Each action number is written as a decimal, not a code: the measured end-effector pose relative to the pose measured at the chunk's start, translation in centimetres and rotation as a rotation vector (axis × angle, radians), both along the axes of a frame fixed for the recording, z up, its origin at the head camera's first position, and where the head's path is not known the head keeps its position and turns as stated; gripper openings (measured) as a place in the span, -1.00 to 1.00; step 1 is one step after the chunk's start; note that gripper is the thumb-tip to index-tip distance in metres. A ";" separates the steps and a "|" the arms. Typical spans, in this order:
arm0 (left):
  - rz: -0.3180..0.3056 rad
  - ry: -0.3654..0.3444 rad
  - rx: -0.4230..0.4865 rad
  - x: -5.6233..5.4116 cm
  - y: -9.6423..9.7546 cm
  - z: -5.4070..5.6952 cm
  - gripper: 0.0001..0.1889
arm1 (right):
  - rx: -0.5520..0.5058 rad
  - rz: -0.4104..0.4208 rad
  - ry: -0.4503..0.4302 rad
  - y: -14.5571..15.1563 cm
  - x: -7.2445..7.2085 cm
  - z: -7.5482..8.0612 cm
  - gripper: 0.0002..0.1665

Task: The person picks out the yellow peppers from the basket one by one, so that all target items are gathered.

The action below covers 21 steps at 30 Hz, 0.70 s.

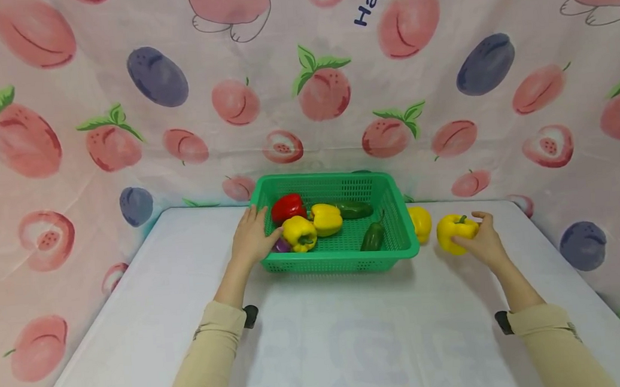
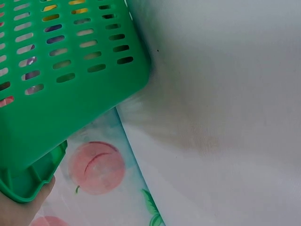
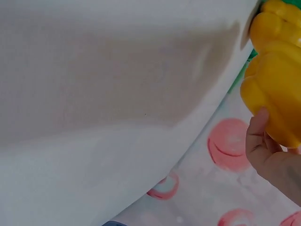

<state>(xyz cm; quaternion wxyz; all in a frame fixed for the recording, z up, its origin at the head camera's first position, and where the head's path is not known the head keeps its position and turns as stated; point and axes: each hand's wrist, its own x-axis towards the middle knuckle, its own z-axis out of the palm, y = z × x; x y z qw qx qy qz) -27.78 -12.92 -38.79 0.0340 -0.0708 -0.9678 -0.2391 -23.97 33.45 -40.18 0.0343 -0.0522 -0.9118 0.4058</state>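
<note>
My right hand [image 1: 486,242] holds a yellow bell pepper [image 1: 451,231] between thumb and fingers, to the right of a green plastic basket [image 1: 342,263]. In the right wrist view, the same yellow pepper [image 3: 277,89] has fingers [image 3: 258,125] against its side. My left hand [image 1: 252,236] grips the basket's left rim, and the left wrist view has part of that hand [image 2: 23,207] at the rim's corner. Another yellow pepper [image 1: 420,224] sits right beside the basket's right wall, partly hidden by it.
Inside the basket lie a red pepper [image 1: 288,208], two yellow peppers [image 1: 327,219], a cucumber-like green vegetable [image 1: 354,209], a dark green pepper [image 1: 373,237] and a partly hidden purple item [image 1: 281,245]. The white table [image 1: 325,336] meets a fruit-print cloth [image 1: 174,107] behind.
</note>
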 end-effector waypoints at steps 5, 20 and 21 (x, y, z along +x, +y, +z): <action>-0.001 0.009 -0.002 0.1 0.1 0.3 -0.25 | 0.030 -0.053 -0.020 0.1 -1.3 -0.6 -0.06; 0.004 0.014 -0.008 0.1 0.0 -0.1 -0.26 | 0.076 -0.205 -0.024 -0.4 -3.7 -0.7 -0.09; 0.004 0.016 -0.009 0.1 0.0 0.0 -0.26 | 0.076 -0.204 -0.028 -0.5 -3.8 -0.7 -0.09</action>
